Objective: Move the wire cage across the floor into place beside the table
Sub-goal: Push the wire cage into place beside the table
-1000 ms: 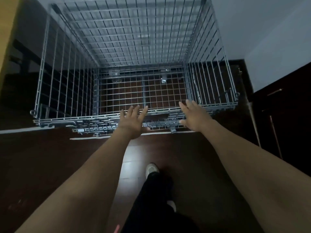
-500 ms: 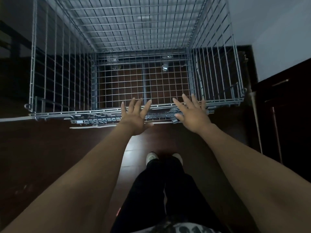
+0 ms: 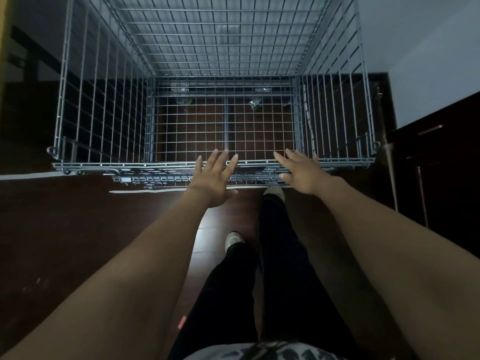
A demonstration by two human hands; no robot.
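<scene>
A large silver wire cage [image 3: 104, 120] with an open top stands on the dark wooden floor straight ahead of me. Through its mesh bottom I see the reddish floor. My left hand [image 3: 214, 178] lies flat on the cage's near top rail with the fingers spread. My right hand [image 3: 302, 174] rests on the same rail a little to the right, also with fingers apart. Neither hand is closed around the wire.
A dark wooden cabinet [image 3: 441, 165] with a metal handle stands close on the right. A pale wall [image 3: 428, 48] rises behind the cage. Dark furniture [image 3: 23, 58] sits at the far left. My legs and white shoes [image 3: 233, 240] are just behind the cage.
The cage has slid forward, away from me, toward the wall. I have stepped after it with the right foot now close to the cage. Both hands stay flat on the near rail.
</scene>
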